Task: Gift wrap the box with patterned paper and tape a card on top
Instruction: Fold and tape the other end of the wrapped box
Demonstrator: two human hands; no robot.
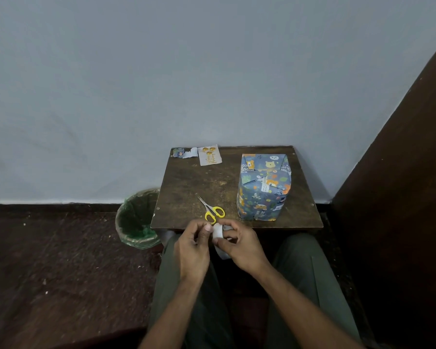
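Observation:
The box [263,187] stands upright on the right side of the small wooden table [186,187], covered in blue paper with cartoon animals, its top flaps folded shut. A pale card [210,155] with gold print lies at the table's far left corner. Below the table's near edge, over my lap, my right hand [239,244] grips a white roll of tape [219,232]. My left hand [193,244] pinches at the roll's edge with thumb and fingers. Much of the roll is hidden by my fingers.
Yellow-handled scissors [212,210] lie near the table's front edge, just beyond my hands. Scraps of wrapping paper [184,152] sit beside the card. A bin [139,220] with a green liner stands on the floor left of the table. A dark wooden panel [400,172] rises on the right.

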